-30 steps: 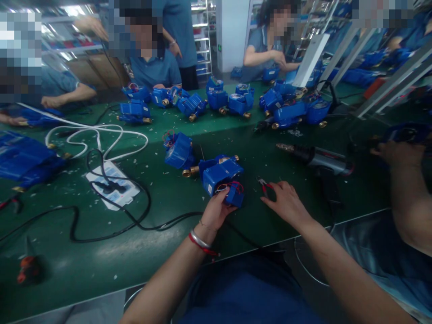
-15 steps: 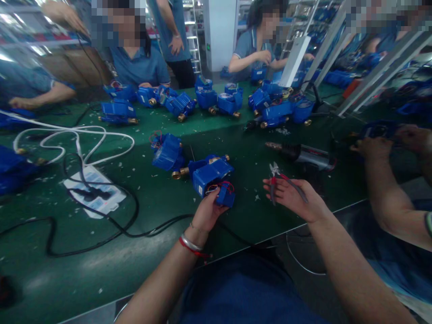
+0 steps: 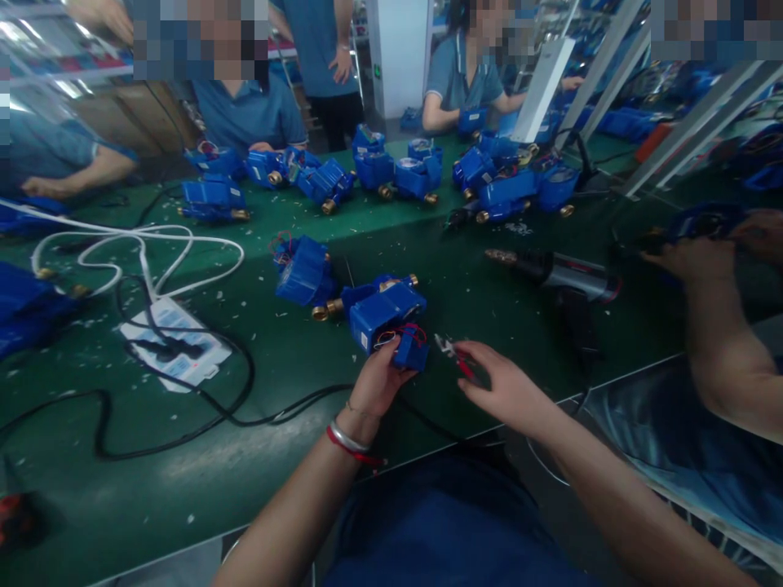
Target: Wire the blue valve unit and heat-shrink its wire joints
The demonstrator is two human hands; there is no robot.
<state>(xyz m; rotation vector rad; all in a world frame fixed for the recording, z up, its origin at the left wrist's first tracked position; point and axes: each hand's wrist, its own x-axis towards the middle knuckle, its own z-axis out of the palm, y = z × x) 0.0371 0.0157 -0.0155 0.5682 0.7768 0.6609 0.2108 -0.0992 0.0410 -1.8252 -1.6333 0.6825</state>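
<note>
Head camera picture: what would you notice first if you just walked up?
Bright blue meters on the green table. The left hand grips the nearest one's small blue box; the right hand points red-handled pliers at it. More blue meters crowd the far side.

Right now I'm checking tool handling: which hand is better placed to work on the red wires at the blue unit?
Right. The right hand already holds the red-handled pliers, tips beside the red wires; the left hand is occupied steadying the blue unit.
</note>
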